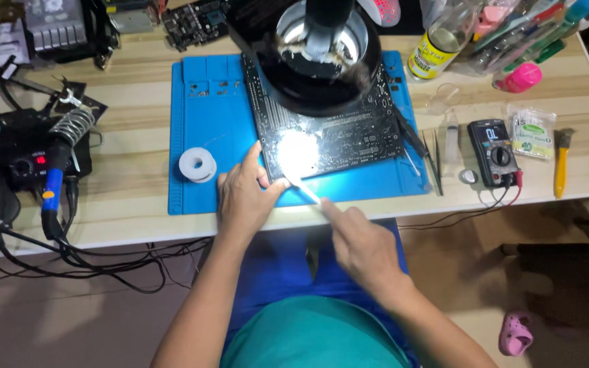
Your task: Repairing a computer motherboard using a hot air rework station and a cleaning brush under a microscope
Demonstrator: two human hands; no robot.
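A black circuit board (349,133) lies on a blue work mat (206,123) under a black microscope head with a ring light (311,51). A bright glare spot sits on the board's near left corner. My left hand (243,194) rests on the mat with fingers touching that corner. My right hand (359,242) holds a thin pale tool (303,187), its tip at the lit corner of the board.
A solder reel (198,164) lies on the mat's left. A soldering station with iron in its stand (52,160) and cables sits far left. Tweezers (434,160), a syringe, a multimeter (493,151), a yellow brush (562,160), a bottle (438,44) and a pen holder stand right.
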